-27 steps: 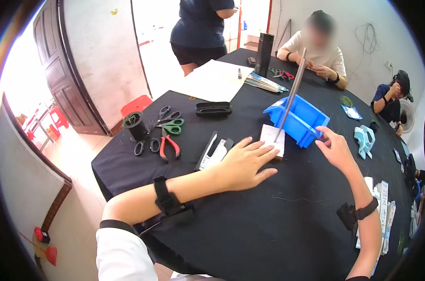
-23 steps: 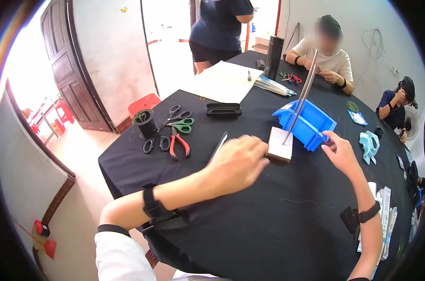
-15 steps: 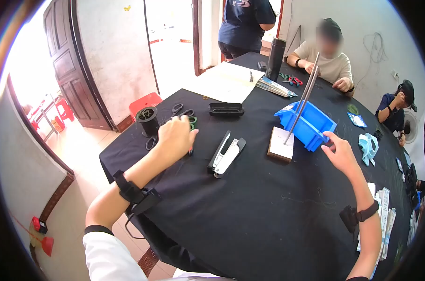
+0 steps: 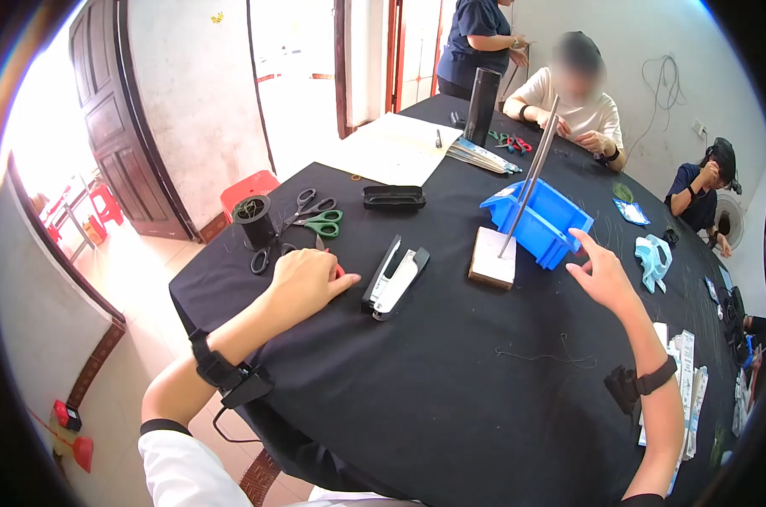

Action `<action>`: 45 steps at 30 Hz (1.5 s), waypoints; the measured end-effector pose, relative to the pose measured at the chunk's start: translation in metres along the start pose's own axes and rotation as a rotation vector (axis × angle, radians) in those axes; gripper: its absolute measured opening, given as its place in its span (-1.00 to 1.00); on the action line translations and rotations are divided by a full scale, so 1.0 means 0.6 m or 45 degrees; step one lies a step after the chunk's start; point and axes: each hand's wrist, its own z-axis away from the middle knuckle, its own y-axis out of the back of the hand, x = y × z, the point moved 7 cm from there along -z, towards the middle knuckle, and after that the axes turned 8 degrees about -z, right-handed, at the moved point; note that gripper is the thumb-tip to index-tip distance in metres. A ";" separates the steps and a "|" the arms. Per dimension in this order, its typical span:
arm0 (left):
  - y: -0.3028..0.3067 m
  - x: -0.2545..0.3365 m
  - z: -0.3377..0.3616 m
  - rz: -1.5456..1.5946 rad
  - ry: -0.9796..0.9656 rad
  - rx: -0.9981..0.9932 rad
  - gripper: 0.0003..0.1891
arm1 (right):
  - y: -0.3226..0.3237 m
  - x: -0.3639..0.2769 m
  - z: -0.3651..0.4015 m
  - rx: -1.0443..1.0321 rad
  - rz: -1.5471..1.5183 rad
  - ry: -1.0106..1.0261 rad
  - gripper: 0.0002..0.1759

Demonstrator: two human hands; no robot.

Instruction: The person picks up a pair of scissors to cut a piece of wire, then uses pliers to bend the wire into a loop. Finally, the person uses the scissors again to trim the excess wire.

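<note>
Blue bin point(image 4: 545, 240) x1, R hand point(image 4: 602, 272) open nr | pliers point(image 4: 340, 271) x1, L hand point(image 4: 302, 280) over, grip unclear

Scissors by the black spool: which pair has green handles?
The green-handled pair, nearest the stapler; the other scissors there have black handles.

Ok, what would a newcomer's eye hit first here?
Probably the bright blue bin near the right hand, with two metal rods rising from a small block beside it. Then the white-and-black stapler, lying between the block and the left hand.
</note>
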 end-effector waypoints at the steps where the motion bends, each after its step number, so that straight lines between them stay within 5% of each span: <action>1: 0.016 -0.001 -0.001 0.040 0.045 0.044 -0.55 | 0.002 0.001 0.000 0.002 0.013 -0.007 -0.38; 4: 0.042 -0.042 -0.015 -0.111 0.166 0.347 -0.66 | 0.006 0.007 0.003 -0.021 0.034 -0.041 -0.38; 12: 0.024 -0.151 0.005 -0.379 0.429 -0.010 -0.64 | 0.010 0.021 0.011 -0.019 0.005 -0.067 -0.38; 16: 0.014 -0.160 0.011 -0.302 0.472 -0.012 -0.47 | 0.008 0.022 0.010 -0.032 0.007 -0.062 -0.38; 28: 0.020 -0.149 0.022 -0.198 0.523 -0.010 -0.47 | 0.007 0.021 0.011 -0.029 0.002 -0.057 -0.38; 31: 0.036 -0.134 0.028 0.090 0.552 -0.050 -0.59 | 0.008 0.021 0.011 -0.030 -0.002 -0.050 -0.37; 34: 0.026 -0.098 0.020 1.001 0.375 -0.080 -0.66 | 0.012 0.016 0.012 -0.044 0.012 -0.088 -0.36; 38: 0.029 0.028 0.038 1.920 0.080 -0.511 -0.59 | 0.038 -0.007 0.029 0.232 -0.011 0.142 -0.46; 40: 0.028 0.093 0.052 2.074 -0.065 -0.749 -0.50 | 0.050 -0.051 0.047 0.300 -0.096 0.197 -0.55; 42: 0.026 0.154 0.065 2.211 -0.123 -0.981 -0.48 | 0.048 -0.108 0.070 0.108 -0.330 0.076 -0.86; 45: 0.024 0.239 0.080 2.183 -0.324 -1.169 -0.50 | 0.007 -0.164 0.127 -0.249 -0.959 -0.103 -0.83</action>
